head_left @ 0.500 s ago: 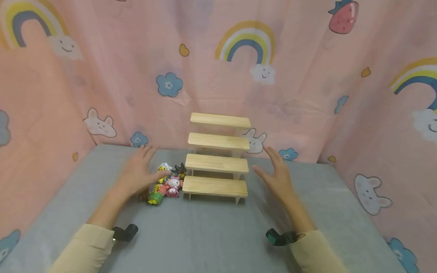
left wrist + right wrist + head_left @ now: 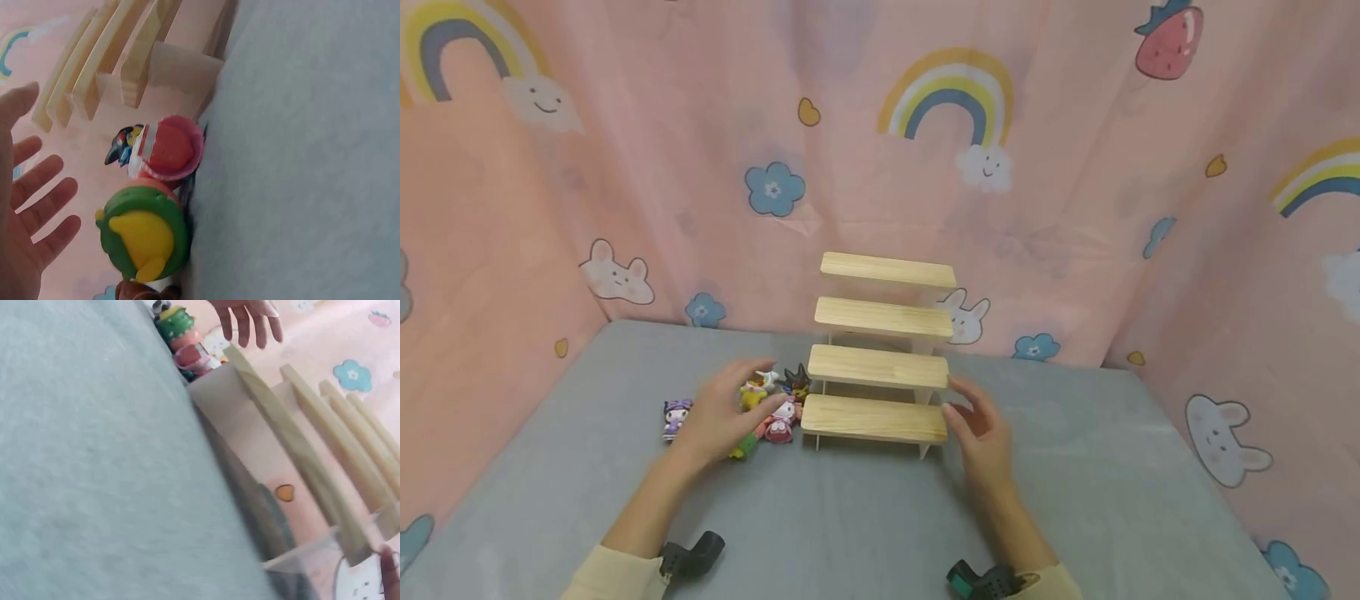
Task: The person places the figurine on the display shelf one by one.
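Observation:
A four-step wooden display stand (image 2: 872, 419) with clear side supports stands on the grey-covered table. My right hand (image 2: 988, 442) is at its right end, fingers bent, fingertips right at the ends of the lower planks. My left hand (image 2: 718, 417) hovers over a cluster of small toy figurines left of the stand, fingers spread and holding nothing. Among them are a white figurine in pink (image 2: 781, 422), a dark-eared one (image 2: 797, 382) and a green-and-yellow one (image 2: 147, 234) lying down. A purple figurine (image 2: 676, 419) stands left of that hand, which partly hides the cluster.
A pink curtain (image 2: 880, 208) printed with rainbows, rabbits and flowers hangs behind and at both sides of the table (image 2: 865, 525). A dark wrist device (image 2: 694, 555) sits at my left cuff, and another (image 2: 981, 581) at my right.
My right hand has moved left, up to the end of the stand. My left hand has shifted right and lower over the figurines, bringing the purple one into sight.

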Motion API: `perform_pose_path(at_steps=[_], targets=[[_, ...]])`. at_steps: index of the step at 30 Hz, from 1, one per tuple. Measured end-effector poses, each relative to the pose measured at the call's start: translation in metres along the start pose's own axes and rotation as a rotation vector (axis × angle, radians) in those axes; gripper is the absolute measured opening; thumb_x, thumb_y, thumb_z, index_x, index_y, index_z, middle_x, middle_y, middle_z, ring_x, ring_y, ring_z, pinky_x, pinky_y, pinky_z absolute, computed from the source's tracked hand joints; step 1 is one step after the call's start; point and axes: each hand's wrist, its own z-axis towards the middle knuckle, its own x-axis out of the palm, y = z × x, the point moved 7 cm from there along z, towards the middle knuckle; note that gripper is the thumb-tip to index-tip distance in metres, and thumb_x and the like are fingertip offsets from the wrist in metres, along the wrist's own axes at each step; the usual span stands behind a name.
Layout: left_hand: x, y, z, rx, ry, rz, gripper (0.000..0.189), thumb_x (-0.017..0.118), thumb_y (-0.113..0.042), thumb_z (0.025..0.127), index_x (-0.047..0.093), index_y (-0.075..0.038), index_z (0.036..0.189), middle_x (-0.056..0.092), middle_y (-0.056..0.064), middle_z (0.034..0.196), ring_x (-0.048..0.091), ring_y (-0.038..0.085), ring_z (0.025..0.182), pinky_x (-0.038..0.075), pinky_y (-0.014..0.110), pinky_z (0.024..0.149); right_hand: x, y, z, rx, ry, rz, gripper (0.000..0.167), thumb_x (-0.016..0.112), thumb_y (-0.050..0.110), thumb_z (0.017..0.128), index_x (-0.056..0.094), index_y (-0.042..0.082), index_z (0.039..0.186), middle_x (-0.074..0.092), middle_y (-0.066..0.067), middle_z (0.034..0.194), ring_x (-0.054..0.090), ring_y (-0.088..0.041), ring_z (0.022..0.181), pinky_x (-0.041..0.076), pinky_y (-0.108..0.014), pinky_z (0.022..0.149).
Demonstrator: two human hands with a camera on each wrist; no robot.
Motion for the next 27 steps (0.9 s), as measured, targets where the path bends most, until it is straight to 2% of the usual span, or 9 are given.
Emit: perform_pose_path(at_steps=[6, 12, 15, 18, 21, 27], targets=[[0.020, 0.003, -0.003, 0.052, 0.031, 0.017, 0.046, 0.078, -0.026, 0.090, 0.065, -0.011, 0.131, 0.069, 0.010, 0.125, 0.067, 0.029, 0.112, 0.056, 0.049, 0.092, 0.000, -0.019, -0.010, -0.010, -0.060, 0.020, 0.028, 0.067, -0.014, 0.086, 0.066, -0.012, 0.114, 0.065, 0.003, 0.125, 0.060, -0.002, 0.120, 0.056, -0.017, 0.091], [0.032, 0.013, -0.009, 0.063, 0.032, 0.049, 0.042, 0.077, -0.031, 0.090, 0.068, -0.015, 0.127, 0.071, 0.004, 0.123, 0.067, 0.025, 0.112, 0.055, 0.049, 0.094, 0.001, -0.032, -0.013, 0.028, -0.059, 0.002, 0.018, 0.066, -0.013, 0.087, 0.070, -0.010, 0.105, 0.069, -0.001, 0.117, 0.062, 0.001, 0.114, 0.055, -0.014, 0.087], [0.032, 0.015, -0.013, 0.072, 0.020, 0.066, 0.041, 0.079, -0.028, 0.088, 0.069, -0.015, 0.126, 0.071, 0.004, 0.124, 0.066, 0.028, 0.116, 0.053, 0.052, 0.098, 0.002, -0.041, -0.016, 0.110, -0.031, 0.009, 0.018, 0.065, -0.010, 0.089, 0.070, -0.009, 0.107, 0.071, -0.004, 0.115, 0.064, 0.000, 0.110, 0.054, -0.013, 0.086], [0.032, 0.017, -0.015, 0.095, 0.017, 0.096, 0.043, 0.081, -0.026, 0.085, 0.069, -0.014, 0.124, 0.071, 0.004, 0.124, 0.065, 0.029, 0.118, 0.051, 0.053, 0.100, 0.003, -0.052, -0.018, 0.247, 0.012, 0.025, 0.021, 0.064, -0.007, 0.092, 0.069, -0.007, 0.112, 0.071, 0.002, 0.114, 0.065, -0.001, 0.107, 0.054, -0.014, 0.086], [0.032, 0.018, -0.015, 0.117, 0.015, 0.125, 0.044, 0.082, -0.027, 0.083, 0.070, -0.015, 0.124, 0.071, 0.003, 0.124, 0.065, 0.028, 0.118, 0.050, 0.054, 0.101, 0.004, -0.057, -0.017, 0.342, 0.086, -0.001, 0.024, 0.063, -0.002, 0.094, 0.068, -0.006, 0.117, 0.070, 0.005, 0.115, 0.065, -0.003, 0.104, 0.053, -0.015, 0.086], [0.032, 0.023, -0.015, 0.108, -0.009, 0.176, 0.047, 0.083, -0.031, 0.082, 0.069, -0.016, 0.125, 0.072, 0.003, 0.123, 0.066, 0.028, 0.116, 0.048, 0.055, 0.100, 0.006, -0.058, -0.013, 0.402, 0.209, -0.087, 0.024, 0.062, 0.008, 0.097, 0.070, 0.000, 0.119, 0.068, -0.009, 0.125, 0.062, -0.004, 0.103, 0.050, -0.017, 0.088]])
